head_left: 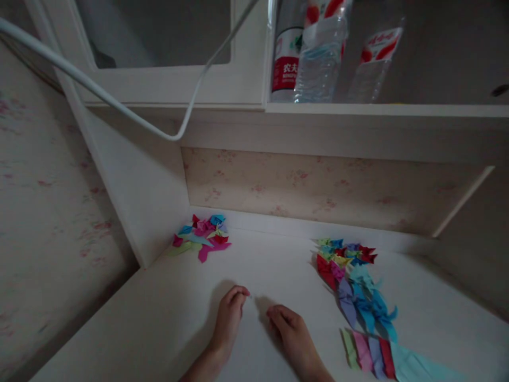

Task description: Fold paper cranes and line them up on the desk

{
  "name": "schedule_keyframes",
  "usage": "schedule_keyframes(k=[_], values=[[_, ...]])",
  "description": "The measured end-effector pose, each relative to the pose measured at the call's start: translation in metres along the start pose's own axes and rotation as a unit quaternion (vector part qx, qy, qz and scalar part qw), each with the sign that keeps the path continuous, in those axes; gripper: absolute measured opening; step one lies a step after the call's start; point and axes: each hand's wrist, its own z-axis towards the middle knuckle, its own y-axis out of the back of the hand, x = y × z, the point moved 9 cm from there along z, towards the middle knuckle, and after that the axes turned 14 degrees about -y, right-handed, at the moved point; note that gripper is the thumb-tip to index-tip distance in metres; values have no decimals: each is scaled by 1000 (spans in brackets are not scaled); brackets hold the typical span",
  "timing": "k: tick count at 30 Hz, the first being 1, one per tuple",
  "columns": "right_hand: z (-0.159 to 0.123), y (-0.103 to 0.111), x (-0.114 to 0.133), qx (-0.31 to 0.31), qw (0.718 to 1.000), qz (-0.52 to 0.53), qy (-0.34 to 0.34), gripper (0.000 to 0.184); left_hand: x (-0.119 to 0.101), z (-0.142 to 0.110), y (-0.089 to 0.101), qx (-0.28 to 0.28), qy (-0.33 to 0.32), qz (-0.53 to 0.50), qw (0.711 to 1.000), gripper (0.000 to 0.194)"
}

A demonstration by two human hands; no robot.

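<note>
Over the white tabletop [167,318], my left hand [230,315] is closed with thumb and fingertips pressed together. Any object in that pinch is too small to make out. Facing it across a small gap, my right hand [292,334] is also closed, its fingers curled inward; what they may hold is hidden. Right of my right hand lies a cluster of folded paper pieces [348,300] in red, purple, blue and other colours. Closer to me is a row of folded strips [362,351] in green, pink, purple and red, beside a light-teal paper piece [421,366].
A second pile of colourful folded paper [204,233] sits at the back left corner. Overhead, a white shelf [377,110] holds several plastic bottles [318,63]. A white bent rod or cable [131,115] crosses the upper left, before a cabinet door [246,79].
</note>
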Motion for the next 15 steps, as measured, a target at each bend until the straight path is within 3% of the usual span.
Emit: schedule_keyframes(k=[3, 5, 10, 15], values=[[26, -9, 7, 5, 995, 85, -45, 34, -4, 5, 5, -18, -43, 25, 999, 14], [48, -25, 25, 21, 996, 81, -38, 32, -6, 8, 6, -14, -64, 39, 997, 15], [107, -81, 90, 23, 988, -134, 67, 23, 6, 12, 8, -6, -37, 53, 998, 16], [161, -125, 130, -20, 965, -235, 117, 25, 9, 15, 5, -1, -33, 52, 998, 16]])
